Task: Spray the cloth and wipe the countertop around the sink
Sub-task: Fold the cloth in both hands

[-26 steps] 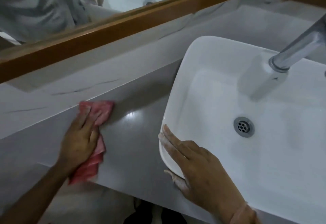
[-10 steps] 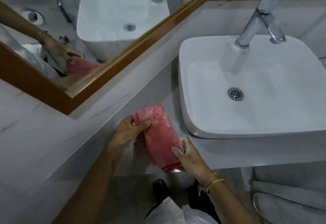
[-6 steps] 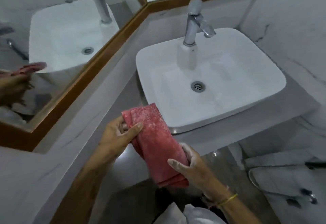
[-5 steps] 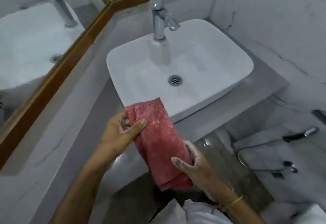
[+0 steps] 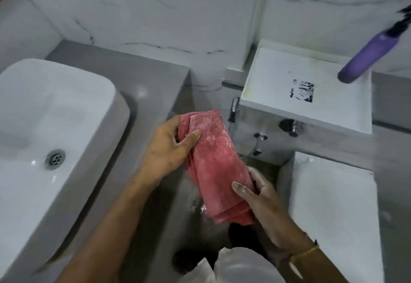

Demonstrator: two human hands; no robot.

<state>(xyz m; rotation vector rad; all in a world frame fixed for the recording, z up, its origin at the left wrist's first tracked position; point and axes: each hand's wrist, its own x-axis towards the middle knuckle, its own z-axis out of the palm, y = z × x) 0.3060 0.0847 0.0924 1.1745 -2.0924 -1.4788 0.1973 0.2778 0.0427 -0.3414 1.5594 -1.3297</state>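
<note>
A grey stone surface (image 5: 124, 75) is seen at left, set into a corner of white marble-veined wall tiles (image 5: 155, 11), with a white vessel sink (image 5: 66, 109) standing on it; a metal drain (image 5: 55, 157) shows in the basin. The floor (image 5: 178, 222) below is grey and wet, with glints of water near the middle. The red cloth (image 5: 216, 164), folded into a long strip, is held in the air beyond the surface's right end, over the floor, clear of the sink. Its long axis is tilted, the upper end pointing up-left and the lower end down-right. The upper end is pinched by the left hand (image 5: 165, 149), fingers curled closed around it with the thumb across the front; the lower part is gripped by the right hand (image 5: 259, 193), fingers wrapped behind and thumb in front. To the right, a white cistern lid (image 5: 278, 86) bearing a dark mark is noted, with metal wall fittings (image 5: 289, 127) beneath it and a purple handle (image 5: 369, 60) above, blurred.
</note>
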